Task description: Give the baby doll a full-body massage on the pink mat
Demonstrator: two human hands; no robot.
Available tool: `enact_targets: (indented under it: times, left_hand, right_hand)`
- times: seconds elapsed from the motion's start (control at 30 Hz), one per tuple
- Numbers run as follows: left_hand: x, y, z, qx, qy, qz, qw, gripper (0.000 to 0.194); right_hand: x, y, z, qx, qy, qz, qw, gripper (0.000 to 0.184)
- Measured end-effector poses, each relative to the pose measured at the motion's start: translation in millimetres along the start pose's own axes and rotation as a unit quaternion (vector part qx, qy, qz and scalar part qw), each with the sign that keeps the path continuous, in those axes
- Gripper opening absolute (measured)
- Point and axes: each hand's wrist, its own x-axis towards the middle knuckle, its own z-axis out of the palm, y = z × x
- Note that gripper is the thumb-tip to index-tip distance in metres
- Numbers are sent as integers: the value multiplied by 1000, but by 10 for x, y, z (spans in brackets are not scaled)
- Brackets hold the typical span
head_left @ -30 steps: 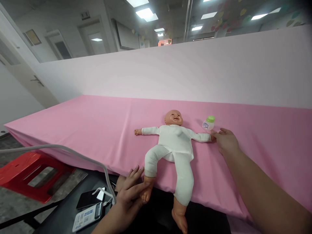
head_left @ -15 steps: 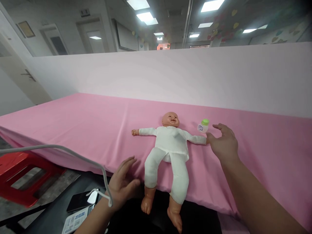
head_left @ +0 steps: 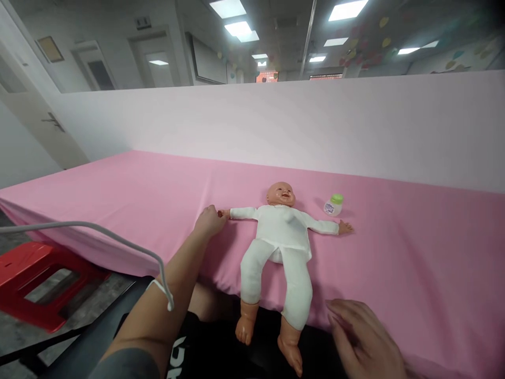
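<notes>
A baby doll (head_left: 282,229) in a white top and white leggings lies face up on the pink sheet, arms spread, its bare feet past the front edge. My left hand (head_left: 211,221) has its fingers closed at the doll's small hand on the left side; the fingertips are partly hidden. At the lower right, clear of the doll's leg, is my right hand (head_left: 366,337), fingers slightly bent, thumb apart and nothing held. A small clear jar with a green lid (head_left: 333,205) stands just above the doll's other hand.
The pink sheet (head_left: 158,184) covers a wide surface against a white wall (head_left: 276,126) with a window above it. A red plastic stool (head_left: 35,284) stands at lower left. A grey cable (head_left: 118,239) hangs across the view above my left forearm.
My left hand has moved up and forward to the doll's hand. My right hand has come away from the doll's other hand, down toward the front edge.
</notes>
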Motion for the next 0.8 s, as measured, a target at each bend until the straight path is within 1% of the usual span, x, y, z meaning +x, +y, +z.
enact_targets:
  times: [0.07, 0.17, 0.2, 0.27, 0.37, 0.43, 0.5, 0.57, 0.63, 0.73, 0.8]
  left_hand:
    - [185, -2, 16, 26, -24, 8, 999, 53]
    - [351, -24, 83, 34, -61, 17, 997, 51]
    - [374, -39, 111, 29, -62, 20, 997, 50]
    - [384, -77, 164, 16, -41, 31, 999, 51]
    - [355, -133, 213, 13, -10, 42, 999, 54]
    - [344, -157, 220, 16, -9, 47, 999, 54]
    - [348, -169, 214, 12, -12, 50, 999, 52]
    - [357, -173, 204, 5, -13, 43, 999, 49]
    - [355, -172, 195, -6, -8, 33, 999, 47]
    - [311, -163, 186, -48, 6, 30, 998, 41]
    - [267, -148, 186, -95, 18, 27, 995, 39]
  right_hand:
    - [-156, 1, 34, -9, -9, -30, 999, 25]
    - [-366, -3, 127, -48, -26, -69, 996, 41]
    - [-425, -7, 167, -62, -34, -79, 994, 47]
    - [-509, -21, 249, -91, -58, -90, 990, 60]
    - [-533, -87, 350, -124, -83, -93, 984, 78]
    - [-485, -179, 389, -135, -91, -84, 983, 88]
    - [-406, -293, 406, -137, -100, -62, 984, 97]
    - [-326, -394, 414, -133, -107, -51, 984, 101]
    - [-275, -445, 429, -130, -103, -66, 984, 99]
    - [-271, -432, 466, -135, -84, -106, 982, 90]
    - [-297, -401, 490, -127, -66, -115, 983, 82]
